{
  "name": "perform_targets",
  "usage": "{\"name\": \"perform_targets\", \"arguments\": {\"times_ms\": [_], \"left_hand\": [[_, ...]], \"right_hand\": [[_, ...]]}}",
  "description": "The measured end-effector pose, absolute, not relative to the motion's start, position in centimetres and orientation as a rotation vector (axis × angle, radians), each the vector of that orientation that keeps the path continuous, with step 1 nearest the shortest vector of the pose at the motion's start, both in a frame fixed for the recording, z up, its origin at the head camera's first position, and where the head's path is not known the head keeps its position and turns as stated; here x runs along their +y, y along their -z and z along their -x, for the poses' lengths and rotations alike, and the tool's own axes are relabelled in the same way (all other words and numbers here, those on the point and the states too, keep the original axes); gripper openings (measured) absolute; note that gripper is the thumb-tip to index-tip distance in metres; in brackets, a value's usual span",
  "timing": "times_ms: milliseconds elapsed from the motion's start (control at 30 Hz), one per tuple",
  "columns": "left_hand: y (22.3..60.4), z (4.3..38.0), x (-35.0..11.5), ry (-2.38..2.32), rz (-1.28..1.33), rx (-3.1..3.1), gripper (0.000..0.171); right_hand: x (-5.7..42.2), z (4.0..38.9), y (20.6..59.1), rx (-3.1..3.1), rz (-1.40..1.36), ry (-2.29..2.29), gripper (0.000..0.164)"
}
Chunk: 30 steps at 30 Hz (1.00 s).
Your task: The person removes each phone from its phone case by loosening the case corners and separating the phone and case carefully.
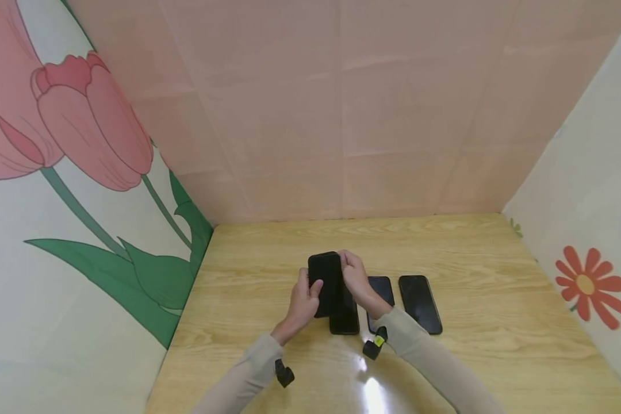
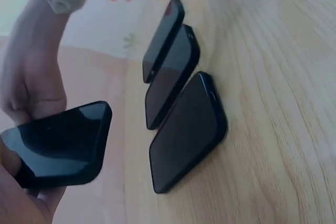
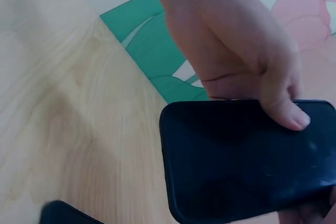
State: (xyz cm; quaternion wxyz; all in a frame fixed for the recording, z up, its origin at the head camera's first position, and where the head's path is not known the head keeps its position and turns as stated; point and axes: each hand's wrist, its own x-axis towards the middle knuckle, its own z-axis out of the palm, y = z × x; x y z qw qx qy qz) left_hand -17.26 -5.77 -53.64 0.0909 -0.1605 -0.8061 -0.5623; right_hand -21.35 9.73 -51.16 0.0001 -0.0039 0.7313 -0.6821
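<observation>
A black smartphone is held up off the table between both hands, its dark screen facing up. My left hand grips its left side, with the thumb lying over the front edge. The right hand holds the opposite long edge near the top; its fingertips are partly hidden. Three more smartphones lie in a row on the table: one partly covered by the held phone, a middle one partly behind the right wrist, and one at the right end.
The wood-grain table meets a pink back wall. Panels with painted flowers stand at the left and right. Light reflects off the table near the front.
</observation>
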Motion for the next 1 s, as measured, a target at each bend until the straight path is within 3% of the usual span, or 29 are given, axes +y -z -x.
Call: {"name": "perform_targets", "arguments": {"times_ms": [400,1000], "left_hand": [[50.3,15.7,-6.1,1.871,0.404,-2.356,0.015],[51.1,15.9,-6.1,1.877,0.334,-2.363,0.016]], "right_hand": [[11.1,21.8,51.5,2.064,0.142,2.055,0.033],[11.4,21.2,52.5,2.114,0.110,1.979,0.039]]}}
